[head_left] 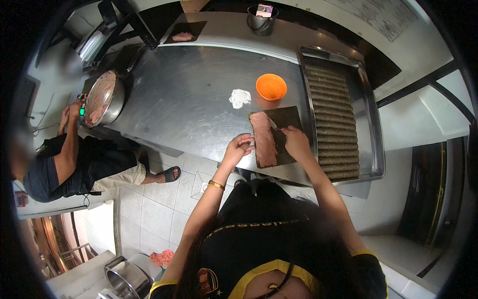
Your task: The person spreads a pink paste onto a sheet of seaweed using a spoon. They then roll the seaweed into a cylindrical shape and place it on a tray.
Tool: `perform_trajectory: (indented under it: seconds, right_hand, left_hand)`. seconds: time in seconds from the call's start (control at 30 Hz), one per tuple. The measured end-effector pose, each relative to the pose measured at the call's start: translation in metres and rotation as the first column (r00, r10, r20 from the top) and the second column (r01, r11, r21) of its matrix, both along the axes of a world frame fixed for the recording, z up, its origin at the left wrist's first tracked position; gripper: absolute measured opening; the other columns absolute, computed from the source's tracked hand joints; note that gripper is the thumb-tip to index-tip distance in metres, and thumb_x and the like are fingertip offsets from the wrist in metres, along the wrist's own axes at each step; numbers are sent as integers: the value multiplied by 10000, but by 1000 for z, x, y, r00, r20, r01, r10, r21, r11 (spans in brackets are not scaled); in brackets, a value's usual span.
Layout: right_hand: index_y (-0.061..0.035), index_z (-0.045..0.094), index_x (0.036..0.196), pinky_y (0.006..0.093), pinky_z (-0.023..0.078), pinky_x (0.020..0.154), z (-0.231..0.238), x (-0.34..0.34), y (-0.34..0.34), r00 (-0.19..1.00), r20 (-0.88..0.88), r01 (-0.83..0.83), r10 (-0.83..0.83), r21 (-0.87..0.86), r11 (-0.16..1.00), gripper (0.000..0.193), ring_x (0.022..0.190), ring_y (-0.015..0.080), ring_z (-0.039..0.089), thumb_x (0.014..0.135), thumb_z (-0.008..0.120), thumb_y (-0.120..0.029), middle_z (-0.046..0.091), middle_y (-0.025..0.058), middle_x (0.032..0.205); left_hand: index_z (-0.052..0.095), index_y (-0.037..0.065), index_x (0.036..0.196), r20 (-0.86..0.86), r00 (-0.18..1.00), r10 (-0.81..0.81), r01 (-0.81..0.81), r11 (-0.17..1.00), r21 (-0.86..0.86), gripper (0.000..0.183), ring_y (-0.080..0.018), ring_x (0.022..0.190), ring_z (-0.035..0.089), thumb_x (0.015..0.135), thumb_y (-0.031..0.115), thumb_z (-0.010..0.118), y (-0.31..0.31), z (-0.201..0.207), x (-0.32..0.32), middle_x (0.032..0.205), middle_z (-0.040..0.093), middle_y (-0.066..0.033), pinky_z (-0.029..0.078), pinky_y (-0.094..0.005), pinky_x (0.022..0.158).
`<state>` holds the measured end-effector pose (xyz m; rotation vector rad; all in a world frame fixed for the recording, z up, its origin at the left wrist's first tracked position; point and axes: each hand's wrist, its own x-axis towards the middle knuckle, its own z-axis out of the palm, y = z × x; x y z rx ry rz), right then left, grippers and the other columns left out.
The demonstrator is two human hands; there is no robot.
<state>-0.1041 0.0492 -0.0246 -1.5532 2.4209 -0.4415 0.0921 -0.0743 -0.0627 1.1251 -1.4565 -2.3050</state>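
A dark seaweed sheet lies on the steel table in front of me, with a strip of pink minced meat paste spread along its left side. My right hand is closed round the handle of a small spreading knife, whose blade touches the paste near its upper right edge. Fingers apart and slightly curled, my left hand is beside the sheet's left edge and holds nothing. An orange bowl stands just beyond the sheet. Left of the bowl lies a crumpled white cloth or paper.
On the right, a metal tray holds several seaweed rolls. Another person stands at the left by a steel bowl of pink paste. Along the back are a dark bucket and another seaweed sheet with paste.
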Motion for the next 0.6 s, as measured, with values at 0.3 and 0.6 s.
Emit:
perform_trajectory:
  seconds: [0.3,0.6]
  right_hand:
    - [-21,643,990,421,474,726,16,10,55,984,175,37,-22,-84,996,301,824,342,587,727,501,13,612,170,883]
    - [1,566,1168,234,413,562,-22,-12,56,473,846,474,-247,-9,880,346,646,85,490,842,454,36,594,44,798]
  left_hand:
    - [420,19,1272,12,1000,-19,19,1000,-3,369,-185,1003,598,904,13,412,-5,4,-5,1213,535,-86,481,-252,823]
    - [410,50,1276,-186,982,-14,8,999,-33,380,-185,1027,589,898,16,413,4,-17,13,1199,545,-74,474,-276,833]
